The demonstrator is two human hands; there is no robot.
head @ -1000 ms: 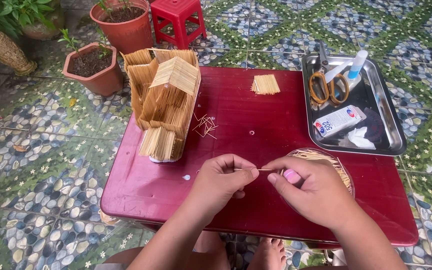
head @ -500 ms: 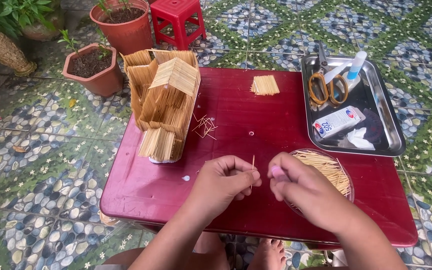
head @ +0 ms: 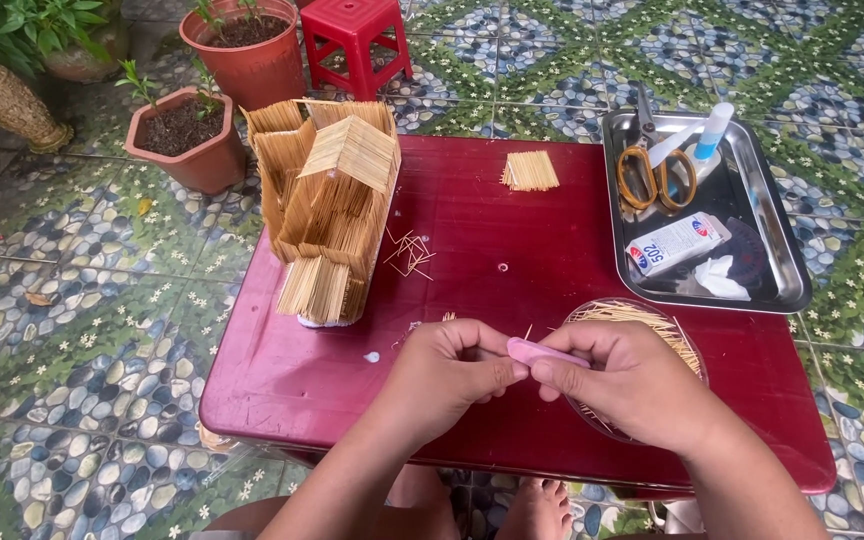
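Note:
Over the near edge of a dark red table point(head: 472, 230), my left hand point(head: 452, 370) and my right hand point(head: 632, 385) meet. The right hand holds a small pink cutter point(head: 542, 352) whose tip lies against the left hand's fingers. The left hand pinches a thin toothpick point(head: 528, 331), mostly hidden between the fingers. Under my right hand sits a round clear dish of toothpicks point(head: 642, 320). A model house built of toothpicks point(head: 327, 205) stands at the table's left side.
A steel tray point(head: 782, 270) at the right holds scissors point(head: 652, 165), a glue bottle point(head: 707, 135) and a small glue box point(head: 674, 243). A small toothpick panel point(head: 530, 171) lies at the far edge, loose toothpicks point(head: 410, 252) by the house. Plant pots point(head: 187, 135) and a red stool point(head: 352, 35) stand on the tiled floor.
The toothpick, first held level between both hands and then upright in the left, is now tucked in the left fingers. The pink cutter has come across to meet it.

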